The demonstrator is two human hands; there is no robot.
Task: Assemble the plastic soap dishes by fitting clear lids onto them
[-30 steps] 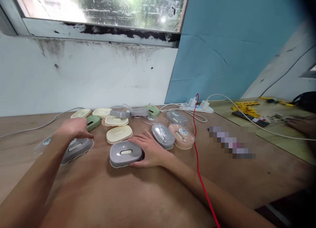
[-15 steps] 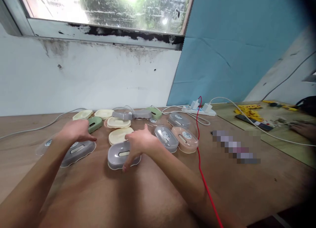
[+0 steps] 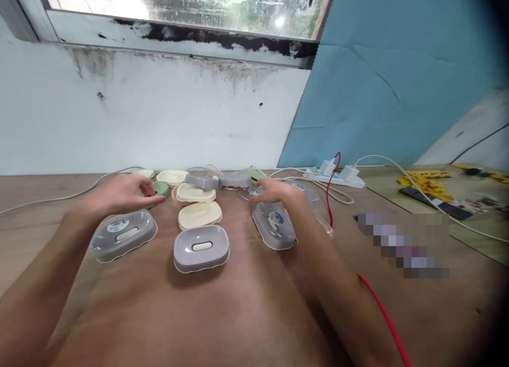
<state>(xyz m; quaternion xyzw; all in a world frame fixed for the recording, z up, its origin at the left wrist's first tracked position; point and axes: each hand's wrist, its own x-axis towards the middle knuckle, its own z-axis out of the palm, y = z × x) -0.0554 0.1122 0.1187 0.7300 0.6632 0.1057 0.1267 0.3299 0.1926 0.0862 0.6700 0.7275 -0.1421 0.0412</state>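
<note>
My left hand (image 3: 117,193) hovers over the left side of the table, thumb and fingers apart beside a green slotted soap-dish piece (image 3: 160,189); any contact is unclear. Below it lies a grey soap dish with a clear lid and round label (image 3: 133,235). My right hand (image 3: 276,191) reaches toward another green piece (image 3: 254,173) at the back, fingers parted, fingertips partly hidden. Under that wrist sits a second lidded grey soap dish (image 3: 278,232). Between my hands, a grey slotted soap dish (image 3: 201,258) stands in front of a cream tray (image 3: 200,215).
More cream trays (image 3: 172,177) and grey slotted pieces (image 3: 236,180) lie toward the wall. A white power strip (image 3: 338,180) with plugs stands at the back right, and a red cable (image 3: 385,308) runs forward. Yellow items (image 3: 427,189) lie far right.
My right hand has left the grey soap dish at the centre and moved right and back. My left hand has shifted slightly back toward the green piece. The view has turned a little.
</note>
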